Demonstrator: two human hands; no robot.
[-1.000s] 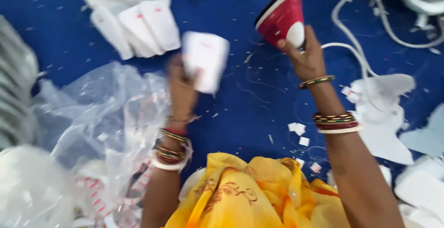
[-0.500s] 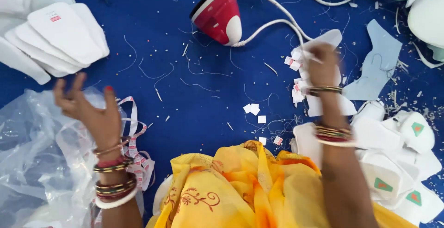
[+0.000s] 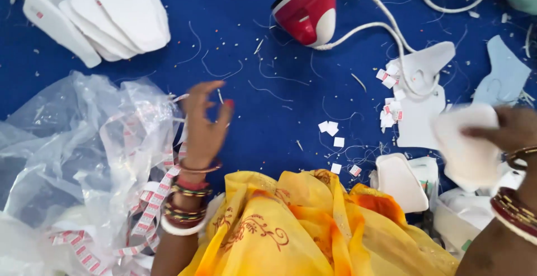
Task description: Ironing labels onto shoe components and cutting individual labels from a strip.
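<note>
From where I watch, the fingers of the right hand [image 3: 512, 130] at the right edge of the frame are curled over a white fabric piece [image 3: 467, 144], pinching it from above; motion blurs it, so I cannot make out its exact outline. The left hand [image 3: 204, 125], left of centre, is raised with its fingers spread apart and slightly bent, holding nothing, thumb side toward the clear plastic bag [image 3: 72, 158] that fills the lower left. A strip of small red-and-white labels [image 3: 151, 203] winds out of that bag and passes just beside the bangled left wrist.

Below the white fabric piece, in the lower right, lies a heap of more white cut pieces [image 3: 400, 181], touching one another. Loose little label squares [image 3: 334, 133] lie scattered on the blue cloth floor [image 3: 268, 119] between the two hands, and a second cluster of them sits on a larger white cutout [image 3: 419, 102] right of centre. A red and white iron [image 3: 307, 10] stands tilted at top centre, its white cord [image 3: 391, 35] looping across that cutout. In the upper left a fanned stack of white shaped pads [image 3: 106, 19] rests on the floor, well apart from both hands (each pad bears a small red tag). Yellow patterned clothing [image 3: 296, 231] fills the bottom centre.
</note>
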